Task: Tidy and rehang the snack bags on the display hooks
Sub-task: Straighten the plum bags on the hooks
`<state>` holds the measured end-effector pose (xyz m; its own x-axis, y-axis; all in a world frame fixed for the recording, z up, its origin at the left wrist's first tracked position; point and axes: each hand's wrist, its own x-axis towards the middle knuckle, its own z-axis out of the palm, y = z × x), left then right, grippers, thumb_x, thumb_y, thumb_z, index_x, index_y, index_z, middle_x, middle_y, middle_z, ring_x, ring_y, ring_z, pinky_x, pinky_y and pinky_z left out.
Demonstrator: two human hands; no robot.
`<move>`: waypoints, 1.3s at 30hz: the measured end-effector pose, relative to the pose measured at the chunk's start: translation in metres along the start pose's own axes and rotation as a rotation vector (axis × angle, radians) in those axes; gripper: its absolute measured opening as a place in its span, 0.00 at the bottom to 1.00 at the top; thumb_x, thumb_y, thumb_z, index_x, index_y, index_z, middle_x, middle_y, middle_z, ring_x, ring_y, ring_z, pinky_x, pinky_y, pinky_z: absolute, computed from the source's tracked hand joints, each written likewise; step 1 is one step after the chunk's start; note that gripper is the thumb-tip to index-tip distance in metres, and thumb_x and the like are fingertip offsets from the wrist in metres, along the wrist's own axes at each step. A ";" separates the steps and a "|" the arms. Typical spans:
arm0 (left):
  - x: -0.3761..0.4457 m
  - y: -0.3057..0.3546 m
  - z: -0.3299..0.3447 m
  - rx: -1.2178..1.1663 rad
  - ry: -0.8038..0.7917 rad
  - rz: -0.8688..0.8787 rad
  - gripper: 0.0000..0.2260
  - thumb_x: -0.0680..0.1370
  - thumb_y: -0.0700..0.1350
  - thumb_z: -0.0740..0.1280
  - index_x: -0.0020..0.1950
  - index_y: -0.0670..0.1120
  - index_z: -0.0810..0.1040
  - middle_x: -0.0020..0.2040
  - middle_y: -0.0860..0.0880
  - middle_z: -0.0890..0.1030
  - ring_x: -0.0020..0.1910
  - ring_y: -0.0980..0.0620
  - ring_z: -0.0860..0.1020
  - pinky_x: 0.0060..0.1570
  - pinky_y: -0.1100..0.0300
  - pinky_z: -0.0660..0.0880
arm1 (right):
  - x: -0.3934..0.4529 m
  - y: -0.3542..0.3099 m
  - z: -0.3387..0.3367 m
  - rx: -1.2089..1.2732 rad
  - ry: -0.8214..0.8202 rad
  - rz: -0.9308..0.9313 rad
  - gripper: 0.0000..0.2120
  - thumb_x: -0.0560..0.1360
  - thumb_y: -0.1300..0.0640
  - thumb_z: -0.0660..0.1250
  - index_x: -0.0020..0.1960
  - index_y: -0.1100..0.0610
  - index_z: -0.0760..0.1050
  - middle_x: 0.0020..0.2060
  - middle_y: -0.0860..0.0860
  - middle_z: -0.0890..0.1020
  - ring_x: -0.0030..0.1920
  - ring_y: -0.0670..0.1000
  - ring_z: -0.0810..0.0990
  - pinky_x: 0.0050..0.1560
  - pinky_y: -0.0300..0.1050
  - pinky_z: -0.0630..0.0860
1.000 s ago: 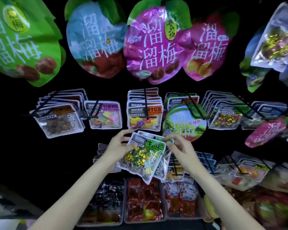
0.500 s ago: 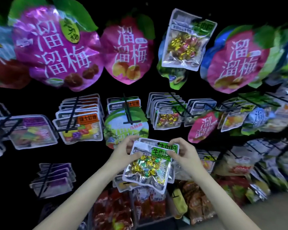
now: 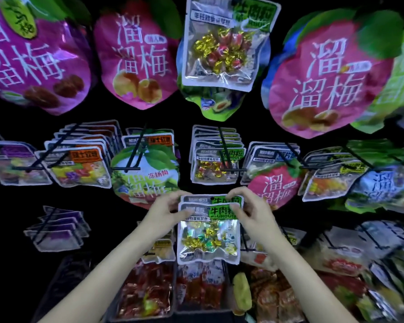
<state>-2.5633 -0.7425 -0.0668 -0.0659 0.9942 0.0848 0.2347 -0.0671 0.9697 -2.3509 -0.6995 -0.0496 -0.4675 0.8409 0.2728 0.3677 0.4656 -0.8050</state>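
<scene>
— What are the hands holding?

— Two clear bags of foil-wrapped sweets, one stacked behind the other. The left hand pinches the top left corner of the front bag, thumb across the label. The right hand pinches the top right corner, fingers curled over the green header of the back bag, which peeks out just above the front one.

— How do the bags sit?

— Upright, facing the camera, between the two hands, their tops nearly level.

— What hangs near them?

— Straight above the hands, a hook carries a row of matching bags with the same green label. Up and left of the left hand hangs a green plum bag; up and right of the right hand, a pink plum bag. One more sweets bag hangs far above, among big pink packs.

— And below?

— Under the wrists, bins of red packets; left of the left arm, purple bags on a hook.
</scene>
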 end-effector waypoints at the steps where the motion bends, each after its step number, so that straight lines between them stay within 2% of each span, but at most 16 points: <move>1: 0.000 0.003 0.002 0.054 -0.003 0.032 0.11 0.74 0.35 0.69 0.47 0.51 0.77 0.40 0.64 0.81 0.44 0.61 0.79 0.47 0.67 0.74 | 0.002 -0.001 -0.002 0.026 0.019 0.013 0.12 0.78 0.62 0.62 0.49 0.45 0.72 0.41 0.42 0.78 0.33 0.58 0.72 0.33 0.47 0.71; 3: 0.002 0.007 0.004 0.117 -0.012 0.087 0.09 0.74 0.36 0.69 0.45 0.51 0.78 0.40 0.64 0.81 0.42 0.63 0.79 0.45 0.69 0.73 | 0.004 -0.004 -0.007 0.066 0.044 0.022 0.12 0.78 0.63 0.62 0.48 0.44 0.74 0.45 0.43 0.79 0.42 0.61 0.75 0.40 0.46 0.73; 6: 0.005 0.009 0.002 0.087 0.033 0.095 0.07 0.74 0.36 0.69 0.44 0.49 0.78 0.38 0.60 0.82 0.39 0.62 0.79 0.43 0.67 0.74 | 0.015 -0.015 -0.017 0.113 0.130 -0.027 0.11 0.78 0.63 0.62 0.53 0.50 0.76 0.49 0.39 0.80 0.49 0.44 0.79 0.52 0.41 0.75; 8: 0.009 0.010 -0.001 0.064 0.100 0.064 0.07 0.74 0.36 0.69 0.42 0.49 0.78 0.35 0.57 0.82 0.36 0.63 0.78 0.40 0.68 0.74 | 0.031 -0.022 -0.026 0.008 0.165 -0.057 0.15 0.78 0.66 0.59 0.61 0.54 0.73 0.61 0.46 0.77 0.50 0.38 0.77 0.61 0.42 0.72; 9: 0.011 0.012 -0.003 0.065 0.119 0.054 0.08 0.74 0.36 0.69 0.41 0.48 0.77 0.35 0.55 0.81 0.35 0.63 0.78 0.39 0.69 0.74 | 0.041 -0.024 -0.029 -0.093 0.138 -0.056 0.19 0.77 0.69 0.58 0.66 0.57 0.70 0.66 0.49 0.72 0.52 0.39 0.75 0.66 0.39 0.66; 11: 0.016 0.015 -0.005 0.083 0.130 0.050 0.09 0.74 0.35 0.68 0.38 0.47 0.76 0.36 0.52 0.80 0.34 0.63 0.77 0.37 0.71 0.72 | 0.063 -0.025 -0.029 -0.295 0.034 -0.027 0.28 0.75 0.73 0.57 0.73 0.59 0.59 0.74 0.52 0.58 0.68 0.47 0.65 0.69 0.35 0.53; 13: 0.020 0.018 -0.007 0.117 0.121 0.058 0.09 0.74 0.34 0.68 0.37 0.46 0.75 0.36 0.51 0.79 0.34 0.63 0.77 0.37 0.71 0.72 | 0.083 -0.019 -0.024 -0.415 -0.025 0.004 0.35 0.73 0.74 0.59 0.76 0.59 0.50 0.76 0.54 0.49 0.76 0.51 0.48 0.71 0.38 0.45; 15: 0.022 0.019 -0.008 0.134 0.114 0.055 0.10 0.74 0.34 0.69 0.36 0.47 0.75 0.35 0.52 0.79 0.34 0.63 0.77 0.38 0.70 0.72 | 0.099 -0.011 -0.018 -0.490 -0.021 0.038 0.36 0.72 0.73 0.62 0.75 0.62 0.49 0.75 0.58 0.51 0.75 0.55 0.47 0.72 0.42 0.46; 19: 0.022 0.018 -0.011 0.147 0.122 0.041 0.10 0.74 0.34 0.69 0.36 0.47 0.75 0.34 0.53 0.79 0.35 0.62 0.77 0.39 0.70 0.73 | 0.091 -0.006 -0.010 -0.405 0.061 0.062 0.33 0.70 0.71 0.66 0.72 0.61 0.58 0.66 0.57 0.64 0.70 0.57 0.59 0.71 0.49 0.59; 22: 0.024 0.017 -0.015 0.183 0.133 0.027 0.10 0.74 0.35 0.69 0.37 0.48 0.76 0.32 0.58 0.80 0.34 0.65 0.76 0.39 0.70 0.72 | 0.062 -0.004 0.001 -0.265 0.070 -0.056 0.27 0.76 0.67 0.61 0.73 0.60 0.58 0.69 0.52 0.62 0.71 0.51 0.59 0.72 0.39 0.52; 26: 0.028 0.018 -0.018 0.217 0.122 -0.008 0.09 0.73 0.35 0.70 0.38 0.49 0.77 0.33 0.59 0.80 0.34 0.63 0.77 0.43 0.59 0.73 | 0.047 -0.004 0.012 -0.097 0.111 -0.025 0.28 0.78 0.64 0.61 0.74 0.55 0.56 0.73 0.40 0.51 0.73 0.40 0.50 0.65 0.22 0.42; 30: 0.028 0.020 -0.018 0.262 0.121 0.000 0.08 0.73 0.35 0.70 0.39 0.48 0.77 0.33 0.59 0.80 0.34 0.61 0.77 0.43 0.56 0.74 | 0.040 -0.006 0.016 0.076 0.104 0.076 0.27 0.78 0.63 0.61 0.74 0.53 0.58 0.75 0.43 0.43 0.73 0.42 0.47 0.52 0.11 0.48; 32: 0.027 0.020 -0.020 0.276 0.126 -0.003 0.08 0.73 0.35 0.70 0.39 0.48 0.77 0.33 0.58 0.80 0.34 0.60 0.77 0.43 0.58 0.74 | 0.038 -0.005 0.017 0.150 0.068 0.152 0.28 0.78 0.63 0.61 0.75 0.51 0.57 0.75 0.46 0.41 0.73 0.44 0.53 0.46 0.13 0.58; 34: 0.027 0.020 -0.020 0.301 0.132 -0.017 0.08 0.73 0.36 0.70 0.39 0.49 0.77 0.33 0.59 0.80 0.34 0.61 0.76 0.41 0.62 0.73 | 0.036 -0.006 0.020 0.220 0.039 0.208 0.29 0.79 0.61 0.61 0.76 0.48 0.54 0.75 0.46 0.40 0.69 0.41 0.63 0.47 0.18 0.66; 36: 0.026 0.020 -0.021 0.310 0.143 -0.033 0.08 0.73 0.36 0.70 0.39 0.49 0.78 0.33 0.59 0.80 0.34 0.62 0.76 0.41 0.63 0.72 | 0.034 -0.006 0.024 0.262 0.018 0.221 0.31 0.79 0.60 0.61 0.76 0.46 0.50 0.76 0.44 0.41 0.72 0.46 0.61 0.54 0.20 0.64; 39: 0.025 0.019 -0.021 0.299 0.166 -0.048 0.09 0.72 0.35 0.70 0.38 0.48 0.77 0.32 0.59 0.80 0.34 0.64 0.77 0.43 0.61 0.73 | 0.029 -0.005 0.027 0.286 -0.014 0.237 0.32 0.79 0.58 0.60 0.76 0.48 0.46 0.76 0.44 0.45 0.74 0.47 0.57 0.64 0.31 0.59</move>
<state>-2.5806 -0.7207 -0.0412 -0.2347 0.9669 0.1003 0.5000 0.0316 0.8655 -2.3882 -0.6849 -0.0515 -0.4079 0.9113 0.0553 0.2282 0.1604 -0.9603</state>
